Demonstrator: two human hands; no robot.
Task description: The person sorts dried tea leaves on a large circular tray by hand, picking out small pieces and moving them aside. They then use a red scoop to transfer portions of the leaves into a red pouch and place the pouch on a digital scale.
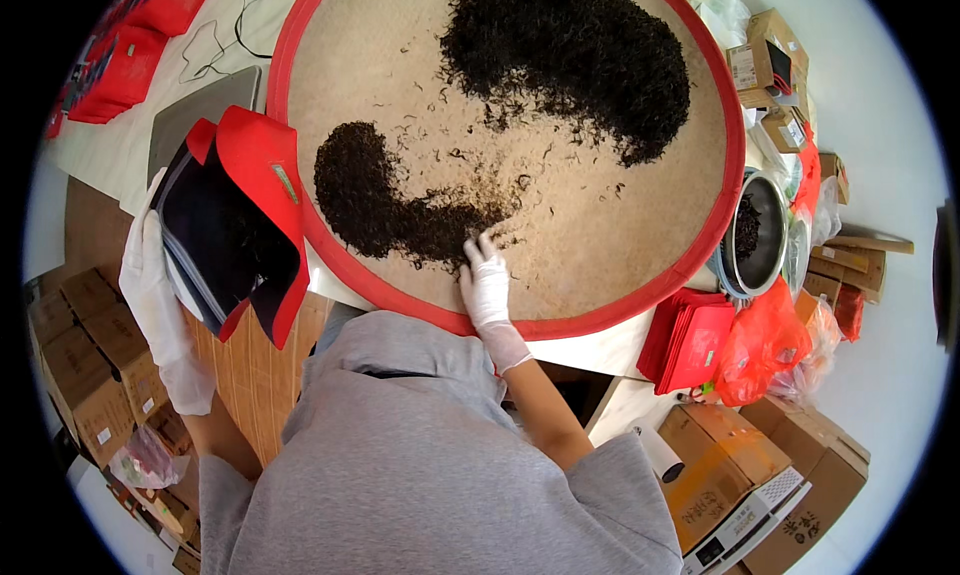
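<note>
My left hand [154, 267], in a white glove, grips the side of a red bag [262, 162] with a dark lining. The bag's mouth gapes upward, and some dark leaf bits show faintly inside. My right hand [486, 286], also gloved, rests on a round tan tray [600, 252] with a red fabric rim. Its slightly parted fingertips touch the near end of a smaller, curved heap of dark dried leaves [367, 192], likely tea. A larger, blacker heap of leaves [577, 57] lies across the tray's far right. Loose leaves and fine crumbs are scattered between the heaps.
A metal bowl [772, 234] holding dark leaves stands right of the tray, near stacked red bags [686, 342] and an orange-red plastic bag [765, 346]. More red bags [124, 72] and a grey laptop [195, 106] lie left. Cardboard boxes [97, 357] stand on both sides.
</note>
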